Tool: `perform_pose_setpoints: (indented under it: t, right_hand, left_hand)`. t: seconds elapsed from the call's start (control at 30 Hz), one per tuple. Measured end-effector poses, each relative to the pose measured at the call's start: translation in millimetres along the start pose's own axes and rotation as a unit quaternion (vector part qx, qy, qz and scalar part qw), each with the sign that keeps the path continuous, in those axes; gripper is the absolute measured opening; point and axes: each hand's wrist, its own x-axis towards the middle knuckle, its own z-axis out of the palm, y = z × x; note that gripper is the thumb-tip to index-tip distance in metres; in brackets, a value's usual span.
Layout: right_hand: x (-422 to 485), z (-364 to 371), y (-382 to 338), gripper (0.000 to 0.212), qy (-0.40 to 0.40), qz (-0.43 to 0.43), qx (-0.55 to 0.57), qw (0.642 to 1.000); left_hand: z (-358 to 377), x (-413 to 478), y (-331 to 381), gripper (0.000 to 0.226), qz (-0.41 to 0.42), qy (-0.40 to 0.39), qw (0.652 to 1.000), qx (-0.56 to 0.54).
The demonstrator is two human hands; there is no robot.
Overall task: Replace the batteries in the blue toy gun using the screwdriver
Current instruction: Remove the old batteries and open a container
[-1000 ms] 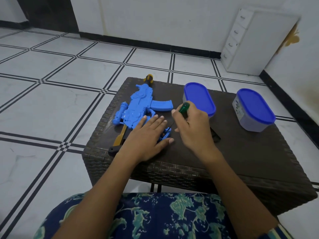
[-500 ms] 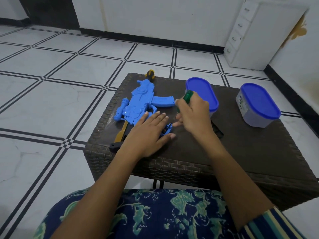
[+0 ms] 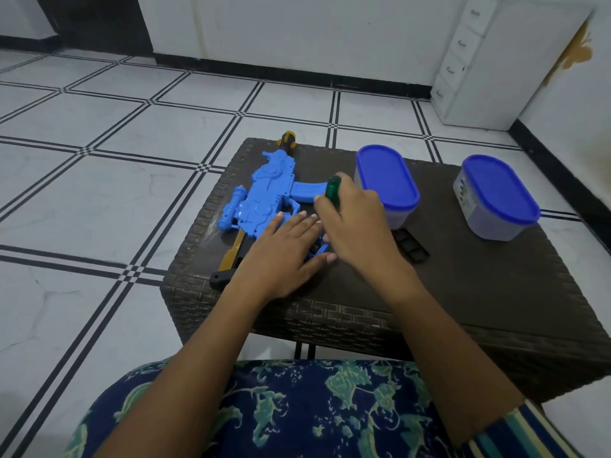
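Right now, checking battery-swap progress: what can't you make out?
Head view:
- Tip of the screwdriver: hidden under the right hand.
- Rear of the blue toy gun and any battery cover: under the left hand.
- Contents of both tubs: under blue lids.

- A toy gun (image 3: 264, 196) lies along the left side of a table (image 3: 463, 292).
- The left hand (image 3: 281, 259) rests flat on the gun's near end. Just to its right, the right hand (image 3: 353, 226) grips a screwdriver (image 3: 331, 190).
- Right of the hands stands one container (image 3: 385, 183), with a second container (image 3: 496, 200) farther right.
- A flat cover (image 3: 413, 247) lies in front of the first container.
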Motion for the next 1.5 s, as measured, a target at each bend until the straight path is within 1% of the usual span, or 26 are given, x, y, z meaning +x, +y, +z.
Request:
perform_pose_setpoints:
  t: [0.07,0.1,0.17,0.2,0.3,0.43,0.53,0.63,0.73,0.8,0.83,0.87,0.9,0.97,1.0,1.07,1.1,1.17,1.23,1.27,1.3,1.33,1.37,1.4,1.47,1.5]
  right_hand:
    - [2.1,3.1,0.8,0.026,-0.019,0.014,-0.022,0.999]
    - [2.3,3.4,2.2,0.029,-0.022,0.032,-0.007,0.999]
    - [0.2,0.5,5.7,0.033,-0.018,0.077,0.067,0.995]
    - [-1.5,-0.1,8.7,0.030,-0.013,0.092,0.100,0.991]
    - [-8.5,-5.9,9.1,0.010,0.006,0.106,0.171,0.980]
    - [-4.3,-13.4,12.6,0.020,0.048,0.157,0.273,0.948]
    - [-5.3,-15.6,16.2,0.017,0.042,0.184,0.304,0.934]
    - [-7.4,-15.8,18.1,0.016,0.064,0.203,0.359,0.909]
    - [-7.1,-24.3,21.1,0.019,0.154,0.205,0.397,0.881]
    - [-7.9,-31.8,22.8,0.022,0.203,0.186,0.397,0.875]
    - [-8.2,-33.8,23.9,0.024,0.207,0.177,0.395,0.877]
    - [-9.3,-34.7,24.6,0.024,0.193,0.171,0.384,0.886]
    - [-10.5,-33.7,25.0,0.022,0.162,0.164,0.355,0.906]
    - [-15.2,-32.1,22.7,0.013,0.052,0.109,0.240,0.963]
    - [-18.2,-30.7,21.3,0.011,-0.012,0.069,0.188,0.980]
    - [-23.3,-26.7,20.7,0.023,-0.103,0.032,0.149,0.983]
    - [-24.9,-25.8,21.9,0.027,-0.117,0.039,0.145,0.982]
    - [-26.1,-26.1,23.8,0.023,-0.095,0.046,0.102,0.989]
    - [-24.9,-30.6,27.4,0.017,-0.052,0.045,0.061,0.996]
    - [-23.7,-34.5,30.4,0.020,-0.033,0.054,0.058,0.996]
    - [-22.6,-39.2,34.2,0.024,-0.016,0.074,0.053,0.996]
    - [-21.8,-44.3,38.4,0.026,-0.007,0.105,0.036,0.994]
    - [-22.1,-48.6,44.3,0.026,-0.008,0.142,0.001,0.990]
    - [-23.3,-51.9,50.3,0.025,-0.024,0.184,-0.043,0.982]
    - [-25.7,-54.7,58.1,0.030,-0.075,0.263,-0.113,0.955]
    - [-25.7,-53.9,59.8,0.034,-0.101,0.291,-0.132,0.942]
  left_hand:
    - [0.0,0.1,-0.1,0.087,0.001,0.000,1.000,-0.002]
    - [0.0,0.1,0.1,0.084,0.000,0.000,1.000,-0.001]
    - [0.3,0.0,0.5,0.073,-0.007,-0.003,1.000,0.002]
    - [0.3,-0.1,0.5,0.070,-0.012,-0.004,1.000,0.003]
    - [-1.2,-0.2,1.5,0.067,-0.020,-0.003,1.000,-0.003]
    - [-0.9,1.1,-0.1,0.064,-0.020,0.010,0.999,-0.027]
    - [-0.1,0.9,0.5,0.059,-0.020,0.019,0.999,-0.033]
    - [-3.0,2.4,1.7,0.047,-0.020,0.052,0.996,-0.068]
    - [-4.9,2.5,3.9,0.035,-0.037,0.087,0.990,-0.108]
    - [-8.4,0.4,7.8,0.036,-0.065,0.151,0.977,-0.138]
    - [-11.3,-0.5,11.7,0.037,-0.073,0.200,0.964,-0.158]
    - [-14.1,-0.5,16.3,0.038,-0.074,0.248,0.947,-0.190]
    - [-17.1,-0.3,20.4,0.040,-0.072,0.287,0.926,-0.235]
    - [-19.9,2.7,27.8,0.043,-0.069,0.315,0.886,-0.333]
    - [-19.5,4.2,31.3,0.045,-0.069,0.310,0.875,-0.365]
    - [-15.5,6.7,35.1,0.051,-0.079,0.292,0.864,-0.402]
    - [-14.0,8.0,36.7,0.053,-0.087,0.284,0.860,-0.416]
    - [-11.0,9.5,38.2,0.052,-0.105,0.262,0.854,-0.438]
    - [-11.1,8.8,40.1,0.048,-0.096,0.228,0.866,-0.434]
    - [-11.8,7.7,40.2,0.043,-0.079,0.206,0.891,-0.396]
    - [-12.0,6.2,39.4,0.040,-0.060,0.187,0.925,-0.325]
    - [-12.3,5.6,37.0,0.045,-0.044,0.174,0.952,-0.247]
    - [-13.2,5.2,31.6,0.055,-0.039,0.158,0.968,-0.192]
    - [-16.9,4.1,25.9,0.063,-0.046,0.134,0.975,-0.172]
    - [-22.1,1.8,10.4,0.071,-0.069,0.072,0.984,-0.149]
    - [-23.1,0.2,3.6,0.072,-0.069,0.040,0.990,-0.112]
